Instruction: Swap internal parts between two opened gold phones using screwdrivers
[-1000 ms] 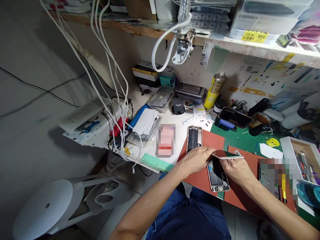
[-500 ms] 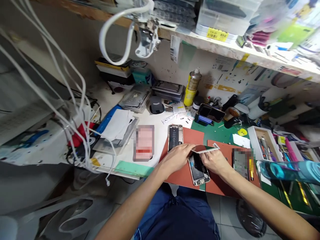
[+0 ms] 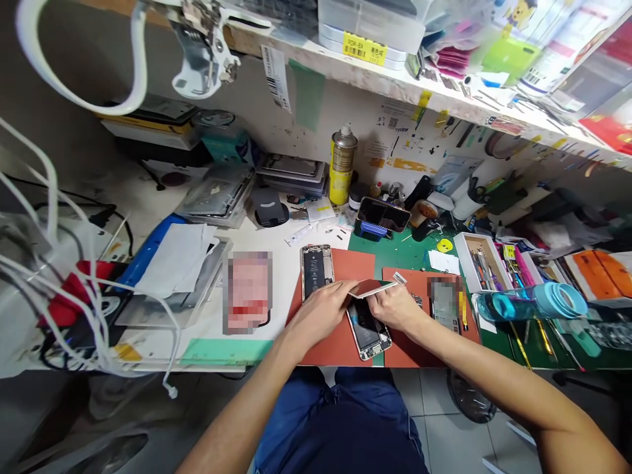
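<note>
Since the earlier frame, the view has turned to the right, so the bench things appear more to the left and the blue water bottle (image 3: 533,301) shows more fully, while both of my hands keep nearly the same pose. With my left hand (image 3: 323,309) I grasp the left end of a thin phone screen panel (image 3: 372,289); its fingers reach forward, and the wrist is low. My right hand (image 3: 392,308) is curled under the right part of this panel and grasps it also, though the thumbs I cannot see well. The panel is tilted above the upper end of an opened smartphone (image 3: 368,336), whose battery faces up. Both forearms come in from the front, wide apart at the elbows. The lower end of this phone lies near the front edge of the bench. On my left side, a second opened phone (image 3: 316,270) is just beyond my hand, so the room there is small. To the right, the reddish mat (image 3: 415,349) has some bare surface before the lit phone (image 3: 444,306). Overhead, the shelf (image 3: 345,62) is well apart from my hands.
</note>
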`<state>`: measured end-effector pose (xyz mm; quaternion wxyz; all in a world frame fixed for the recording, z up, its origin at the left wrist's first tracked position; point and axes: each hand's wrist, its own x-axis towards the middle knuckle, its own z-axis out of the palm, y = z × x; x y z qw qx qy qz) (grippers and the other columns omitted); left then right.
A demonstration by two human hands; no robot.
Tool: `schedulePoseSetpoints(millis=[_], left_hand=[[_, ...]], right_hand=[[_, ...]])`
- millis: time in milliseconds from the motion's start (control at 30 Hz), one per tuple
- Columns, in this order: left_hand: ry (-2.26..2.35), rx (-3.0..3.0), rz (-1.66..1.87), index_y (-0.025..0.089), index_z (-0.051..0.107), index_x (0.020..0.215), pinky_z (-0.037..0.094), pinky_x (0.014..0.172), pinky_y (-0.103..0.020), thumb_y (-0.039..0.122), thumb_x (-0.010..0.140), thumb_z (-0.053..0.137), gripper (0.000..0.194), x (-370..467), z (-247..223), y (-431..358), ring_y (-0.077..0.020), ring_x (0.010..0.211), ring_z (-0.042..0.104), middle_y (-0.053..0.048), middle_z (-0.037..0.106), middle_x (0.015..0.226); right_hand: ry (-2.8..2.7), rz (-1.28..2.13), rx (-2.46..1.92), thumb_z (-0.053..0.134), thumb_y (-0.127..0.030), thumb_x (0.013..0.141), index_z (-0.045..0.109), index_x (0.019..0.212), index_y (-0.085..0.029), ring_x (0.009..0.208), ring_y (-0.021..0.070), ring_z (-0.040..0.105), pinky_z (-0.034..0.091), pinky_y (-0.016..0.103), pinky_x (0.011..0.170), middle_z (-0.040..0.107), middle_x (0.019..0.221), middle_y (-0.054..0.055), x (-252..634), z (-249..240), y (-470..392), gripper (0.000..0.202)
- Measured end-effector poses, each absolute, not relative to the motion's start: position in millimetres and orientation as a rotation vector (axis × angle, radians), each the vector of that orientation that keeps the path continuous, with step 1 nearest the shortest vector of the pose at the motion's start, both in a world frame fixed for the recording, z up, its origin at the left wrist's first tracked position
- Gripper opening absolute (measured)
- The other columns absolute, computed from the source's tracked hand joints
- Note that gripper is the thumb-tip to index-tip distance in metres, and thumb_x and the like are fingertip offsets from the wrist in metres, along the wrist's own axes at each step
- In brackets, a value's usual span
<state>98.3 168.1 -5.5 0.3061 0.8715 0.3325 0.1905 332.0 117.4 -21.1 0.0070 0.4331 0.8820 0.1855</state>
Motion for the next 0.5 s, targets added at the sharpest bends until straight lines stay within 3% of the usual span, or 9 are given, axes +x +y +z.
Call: schedulePoseSetpoints(millis=[367, 500], left_hand=[[0.855, 2.288, 0.509, 0.023, 0.064, 0.146, 0.06, 0.114, -0.041, 0.005, 0.096, 0.045, 0.057, 95.2, -9.0, 171.2, -0.0221, 0.13, 0.074, -0.007, 0.076, 0.142], [0.862, 2.28, 0.506, 0.022, 0.065, 0.146, 0.061, 0.113, -0.041, 0.008, 0.097, 0.043, 0.055, 94.1, -9.5, 172.2, -0.0229, 0.13, 0.074, -0.008, 0.076, 0.143]], right_hand=[[2.725, 0.434, 1.362, 0.049, -0.001, 0.101, 0.074, 0.113, -0.004, 0.076, 0.0236, 0.068, 0.046, 0.036, 0.068, 0.074, 0.09, 0.018, 327.9, -15.8, 117.1, 0.027], [2.727, 0.384, 1.336, 0.048, -0.001, 0.102, 0.073, 0.108, -0.005, 0.075, 0.0235, 0.068, 0.046, 0.036, 0.066, 0.073, 0.088, 0.017, 325.1, -10.9, 119.2, 0.027]])
